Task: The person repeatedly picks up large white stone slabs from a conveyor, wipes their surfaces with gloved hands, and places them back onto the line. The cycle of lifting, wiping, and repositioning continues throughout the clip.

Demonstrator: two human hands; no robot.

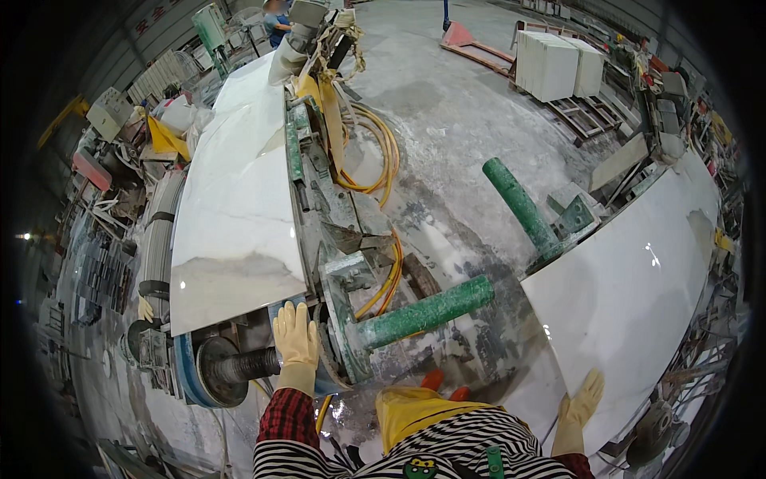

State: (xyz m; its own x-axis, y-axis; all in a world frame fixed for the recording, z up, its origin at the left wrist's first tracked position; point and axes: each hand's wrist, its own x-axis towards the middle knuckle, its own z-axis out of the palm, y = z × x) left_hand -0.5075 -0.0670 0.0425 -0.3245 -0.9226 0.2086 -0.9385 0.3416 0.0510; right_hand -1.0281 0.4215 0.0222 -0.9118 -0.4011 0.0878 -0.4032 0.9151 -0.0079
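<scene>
In the head view, holds left hand [296, 335] beside the left white slab [238, 203], laid over a blue belt [184, 369], seemingly for support; rests right hand [583, 399] at the edge of the right white slab [618, 307], perhaps for steadying. Holds fingers close together on both, pinching nothing.

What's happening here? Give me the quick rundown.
A person in pale rubber gloves stands between two white slabs. The left hand lies flat by the near corner of the left slab, above the roller machinery. The right hand is spread at the near edge of the right slab. Neither hand grips anything. Green pipes jut out between the slabs.
</scene>
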